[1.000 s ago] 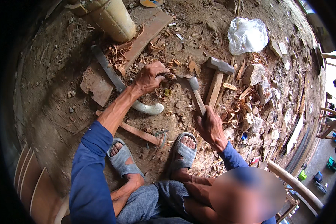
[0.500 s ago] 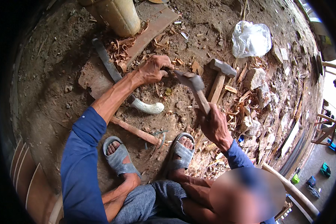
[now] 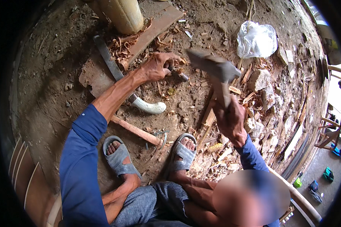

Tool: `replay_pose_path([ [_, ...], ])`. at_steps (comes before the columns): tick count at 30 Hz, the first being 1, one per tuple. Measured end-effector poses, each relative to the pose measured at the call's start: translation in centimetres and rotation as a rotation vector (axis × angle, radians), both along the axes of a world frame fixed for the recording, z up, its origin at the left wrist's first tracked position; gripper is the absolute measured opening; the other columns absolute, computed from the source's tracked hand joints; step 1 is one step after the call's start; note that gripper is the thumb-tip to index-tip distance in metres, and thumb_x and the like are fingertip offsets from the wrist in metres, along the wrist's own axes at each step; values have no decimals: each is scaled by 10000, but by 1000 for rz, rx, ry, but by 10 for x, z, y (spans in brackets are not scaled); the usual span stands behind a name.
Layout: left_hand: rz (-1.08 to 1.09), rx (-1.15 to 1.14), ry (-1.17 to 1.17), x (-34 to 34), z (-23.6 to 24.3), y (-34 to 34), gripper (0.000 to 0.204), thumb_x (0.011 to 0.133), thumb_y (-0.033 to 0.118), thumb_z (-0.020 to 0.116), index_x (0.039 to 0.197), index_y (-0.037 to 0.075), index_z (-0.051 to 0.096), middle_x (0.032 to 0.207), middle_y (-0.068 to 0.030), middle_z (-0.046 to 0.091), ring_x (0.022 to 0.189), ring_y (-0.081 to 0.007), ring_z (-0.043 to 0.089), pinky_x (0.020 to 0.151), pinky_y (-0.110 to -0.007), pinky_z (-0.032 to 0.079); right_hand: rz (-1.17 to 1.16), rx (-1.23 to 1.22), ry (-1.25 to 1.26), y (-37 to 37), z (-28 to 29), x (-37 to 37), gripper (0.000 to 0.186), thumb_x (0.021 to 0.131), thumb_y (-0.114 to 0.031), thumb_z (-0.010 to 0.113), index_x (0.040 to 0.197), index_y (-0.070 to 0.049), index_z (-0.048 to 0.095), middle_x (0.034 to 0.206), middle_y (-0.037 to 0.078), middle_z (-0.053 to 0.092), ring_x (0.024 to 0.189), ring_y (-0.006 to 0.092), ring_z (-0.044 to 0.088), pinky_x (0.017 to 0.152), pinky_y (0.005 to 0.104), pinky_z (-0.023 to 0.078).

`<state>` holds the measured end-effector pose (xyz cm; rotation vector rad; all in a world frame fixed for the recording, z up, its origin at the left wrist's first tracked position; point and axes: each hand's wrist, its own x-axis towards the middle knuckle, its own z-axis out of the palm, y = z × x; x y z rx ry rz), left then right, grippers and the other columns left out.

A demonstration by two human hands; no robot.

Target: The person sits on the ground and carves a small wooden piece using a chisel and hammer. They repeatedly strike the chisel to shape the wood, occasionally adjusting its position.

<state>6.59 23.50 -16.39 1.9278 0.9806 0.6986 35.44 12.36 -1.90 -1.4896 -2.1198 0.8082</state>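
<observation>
Gripping raised hammer (image 3: 215,68) and small chisel (image 3: 178,74), both hands clenched, amid woodchips (image 3: 231,125)

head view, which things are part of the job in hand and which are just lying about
In use: left hand gripping a small dark tool; right hand gripping a hammer.

Lying about: white plastic bag, white-handled blade, wooden-handled sickle, pale post, wood chips.

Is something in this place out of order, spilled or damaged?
Yes. Wood shavings and chips lie scattered over the dirt floor around both hands, thickest on the person's right. The blurred hammer is raised in the right hand above the small dark metal tool gripped by the left hand.
</observation>
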Motion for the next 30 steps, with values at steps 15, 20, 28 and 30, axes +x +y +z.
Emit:
replay_pose_path([
  [15,25,-227,-11,4,17,-5,692,697,-38,709,1338,137,513,864,-22,680,761,-146,623,710,-307,544,72,-216,-145,8,-35,9,262,908,-180,679,885,-6,483,595,210,526,526,417,562,503,501,416],
  [20,104,-74,-11,6,18,-8,640,736,-15,743,1303,102,469,934,-115,745,893,-243,728,824,-370,576,-10,-128,-11,0,-21,-2,264,914,-172,690,1038,-2,531,655,200,592,547,404,598,510,484,456],
  [28,20,48,-97,3,6,-2,687,734,-46,687,1345,130,426,953,-90,752,921,-271,736,858,-391,576,13,-210,-126,1,-23,0,295,940,-226,687,1046,-4,524,632,201,589,533,409,602,493,493,447],
  [30,21,68,-103,1,4,-4,702,728,-49,676,1357,135,423,963,-92,753,934,-282,736,871,-394,577,54,-345,-247,1,-29,1,284,947,-227,677,1035,-9,518,624,203,578,544,412,601,496,497,442],
])
